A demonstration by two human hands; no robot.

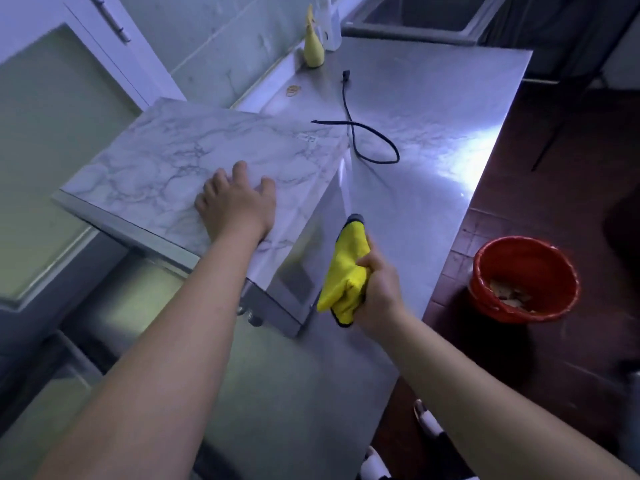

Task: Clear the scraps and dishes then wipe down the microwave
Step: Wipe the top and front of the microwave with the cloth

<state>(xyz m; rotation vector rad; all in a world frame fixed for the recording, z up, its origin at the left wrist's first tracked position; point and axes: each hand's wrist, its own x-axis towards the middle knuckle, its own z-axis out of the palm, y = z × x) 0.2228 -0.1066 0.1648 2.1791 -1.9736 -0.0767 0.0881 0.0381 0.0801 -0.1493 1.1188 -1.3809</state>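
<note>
On the head camera, my left hand (239,202) lies flat with fingers spread on the marble-patterned top of the microwave (166,161), which stands on the steel surface (433,109). My right hand (379,289) grips a bunched yellow cloth (344,271) just beside the microwave's right side. A black cord (375,136) lies loose on the surface. A red bucket (483,289) holding scraps sits on the floor (536,150).
</note>
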